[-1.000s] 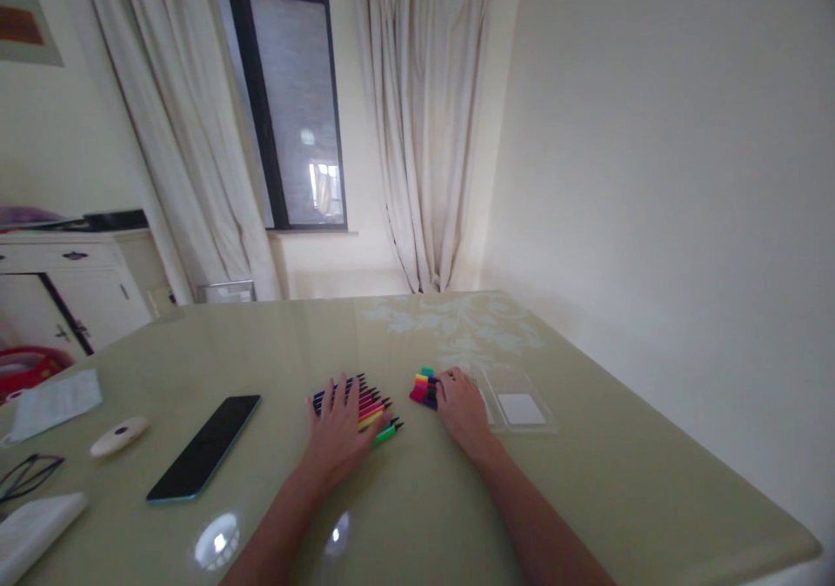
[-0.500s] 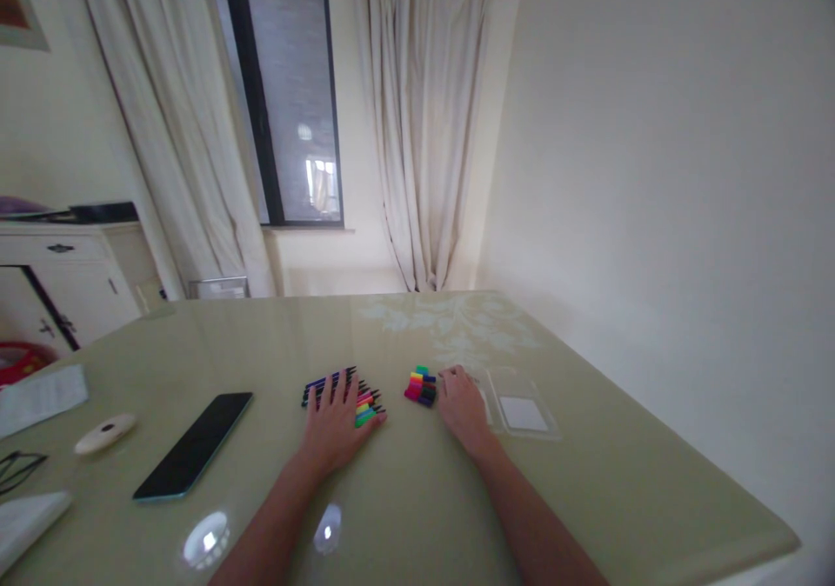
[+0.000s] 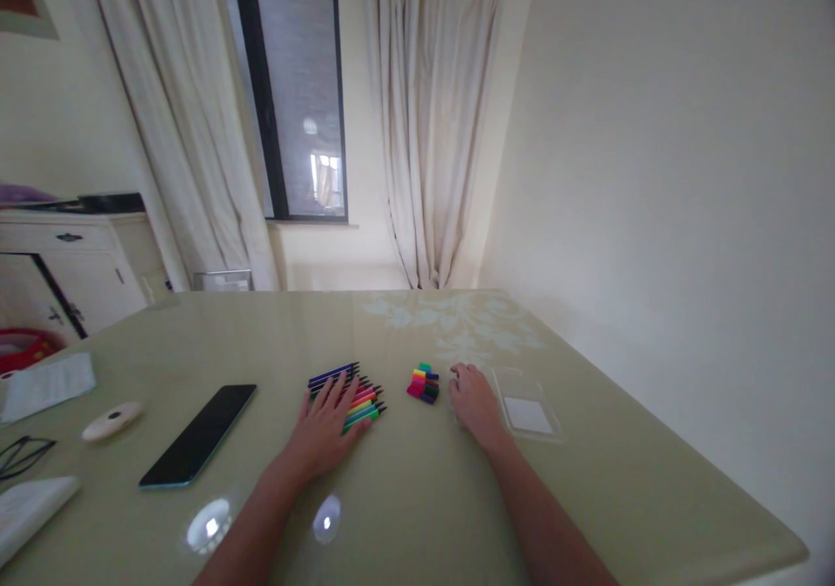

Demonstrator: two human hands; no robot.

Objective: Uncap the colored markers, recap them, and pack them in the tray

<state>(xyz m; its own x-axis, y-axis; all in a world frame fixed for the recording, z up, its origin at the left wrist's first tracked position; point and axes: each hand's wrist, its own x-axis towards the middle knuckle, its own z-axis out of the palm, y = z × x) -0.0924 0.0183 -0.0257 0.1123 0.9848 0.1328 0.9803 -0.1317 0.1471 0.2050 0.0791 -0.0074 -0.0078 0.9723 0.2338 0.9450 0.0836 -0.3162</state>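
L hand is palm down, fingers spread wide, lying over a row of coloured pens on the desk; nothing pinched in it, just resting across them. Pens lie side by side, roughly parallel, dark tips pointing R; blue/dark ones at the far end, then red, pink, yellow, w/ green nearest the thumb. R hand is palm down too, fingers loosely bent, over the L part of a clear plastic case; can't tell if it has hold of anything, fingertips partly hidden. Case lies flat, w/ a white card showing in its R half. Small cluster of coloured caps sits btw the two hands, nearer R hand, apart from both: green at far end, then yellow, red/pink, dark ones alongside. Further L on desk: black phone, flat & angled; white oval gadget w/ dark spot; pale folded sheet behind it; glasses, cut off by the frame edge; white box nr the bottom L corner.
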